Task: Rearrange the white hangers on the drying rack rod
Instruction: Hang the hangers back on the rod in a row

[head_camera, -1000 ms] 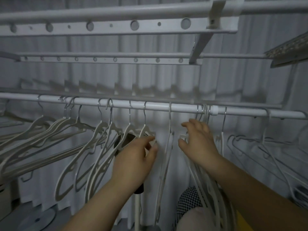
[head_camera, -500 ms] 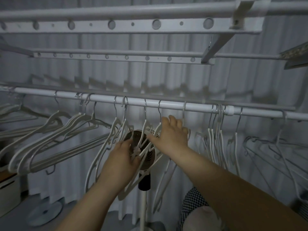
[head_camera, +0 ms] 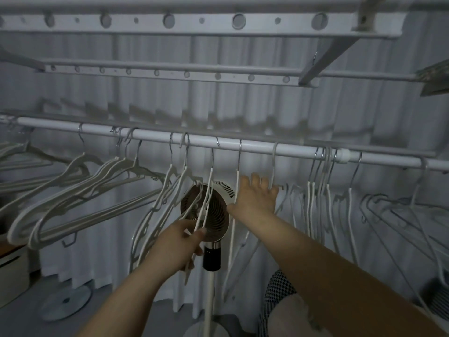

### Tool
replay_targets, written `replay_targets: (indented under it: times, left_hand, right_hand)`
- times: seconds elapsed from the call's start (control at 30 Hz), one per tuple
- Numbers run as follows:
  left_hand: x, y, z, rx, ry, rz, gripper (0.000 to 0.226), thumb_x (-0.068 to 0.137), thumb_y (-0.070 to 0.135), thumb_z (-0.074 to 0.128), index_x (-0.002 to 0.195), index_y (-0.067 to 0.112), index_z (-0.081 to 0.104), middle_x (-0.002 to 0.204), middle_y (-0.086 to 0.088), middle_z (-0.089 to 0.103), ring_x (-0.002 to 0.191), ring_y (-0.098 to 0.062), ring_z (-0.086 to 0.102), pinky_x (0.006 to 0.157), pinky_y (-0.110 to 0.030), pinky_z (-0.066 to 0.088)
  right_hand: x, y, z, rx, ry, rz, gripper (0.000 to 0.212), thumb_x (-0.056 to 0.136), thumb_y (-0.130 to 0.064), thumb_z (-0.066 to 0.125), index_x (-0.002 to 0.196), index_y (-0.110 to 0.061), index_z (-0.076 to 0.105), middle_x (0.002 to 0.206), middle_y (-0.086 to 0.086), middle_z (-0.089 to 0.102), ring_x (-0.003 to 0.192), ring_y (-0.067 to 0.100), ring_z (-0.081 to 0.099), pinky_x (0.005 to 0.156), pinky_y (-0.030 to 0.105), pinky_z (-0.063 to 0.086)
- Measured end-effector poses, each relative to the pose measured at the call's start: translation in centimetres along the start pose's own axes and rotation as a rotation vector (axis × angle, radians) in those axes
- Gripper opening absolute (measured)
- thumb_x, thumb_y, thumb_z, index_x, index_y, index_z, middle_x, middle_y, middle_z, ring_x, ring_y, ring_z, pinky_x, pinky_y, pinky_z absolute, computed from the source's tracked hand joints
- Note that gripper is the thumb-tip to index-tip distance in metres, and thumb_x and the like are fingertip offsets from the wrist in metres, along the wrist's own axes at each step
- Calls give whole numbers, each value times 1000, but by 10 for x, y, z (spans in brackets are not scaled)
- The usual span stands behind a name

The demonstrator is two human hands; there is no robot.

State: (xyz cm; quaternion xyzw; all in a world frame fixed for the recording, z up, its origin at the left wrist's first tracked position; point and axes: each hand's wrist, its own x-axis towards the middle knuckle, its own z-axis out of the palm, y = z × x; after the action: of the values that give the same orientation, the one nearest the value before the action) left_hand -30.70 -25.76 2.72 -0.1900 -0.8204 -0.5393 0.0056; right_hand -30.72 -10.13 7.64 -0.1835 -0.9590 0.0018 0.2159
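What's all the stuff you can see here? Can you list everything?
rod: one, white, across the middle
white hangers: more than a dozen, white, hooked along the rod
fan: one, white and brown, on a stand behind the hangers
rails with holes: two, white, above the rod
curtain: one, pale, behind everything
round base: one, grey, floor at lower left
box: one, whitish, lower left edge
checked cloth: one, black and white, bottom right
left hand: one, pinching thin hangers before the fan
right hand: one, fingers straight, touching hangers right of the fan

A standing fan [head_camera: 217,216] fronts a pleated curtain [head_camera: 243,103].
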Motion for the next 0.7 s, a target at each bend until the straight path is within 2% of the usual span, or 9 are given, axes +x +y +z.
replay_targets:
  times: [0.17,0.23,0.3,0.37,0.47,0.6,0.7]
  left_hand:
    - [2,-3,-2,173,71,88,10,92,18,41,93,25,49,63,2,55,53,-12,50,59,-29,46]
    - [3,-4,1,226,116,125,17,93,19,40,101,21,54,64,5,52,57,-11,49,58,-27,43]
    - [5,-2,6,278,162,162,22,93,19,39,107,17,56,68,6,49,60,-9,45,52,-22,33]
    - [5,0,10,304,183,180,17,93,18,38,92,18,55,66,4,50,64,-14,48,54,-24,32]
    - [8,3,13,297,185,188,30,92,15,38,63,20,41,62,-2,53,63,-22,52,58,-29,37]
    - [12,10,17,312,203,208,33,91,12,38,59,20,36,70,-11,60,70,-29,56,59,-29,36]
    - [21,18,24,317,202,211,25,89,9,39,66,9,46,82,-18,66,78,-32,60,64,-32,40]
  right_hand:
    - [-5,16,2,-47,36,-16,68,82,-37,56,137,-15,24,149,9,16,139,31,8,113,51,0]
    - [-8,24,1,-31,59,-16,63,83,-34,55,136,-15,27,148,8,17,138,29,8,113,50,0]
    - [-10,33,0,-16,71,-28,63,83,-29,55,137,-16,26,149,7,15,139,28,7,113,49,-1]
    - [-13,41,-2,2,79,-42,68,80,-24,58,138,-15,25,151,8,12,140,28,4,114,47,-1]
    - [-18,53,-4,54,105,-35,68,82,-13,54,141,-15,20,153,9,3,141,30,-2,114,47,-1]
    - [-26,70,-4,141,84,-22,64,85,1,42,142,-17,18,154,11,-8,141,32,1,113,46,12]
    - [-33,81,-5,170,86,-22,67,81,9,39,141,-17,21,154,13,-7,137,33,15,105,39,30]
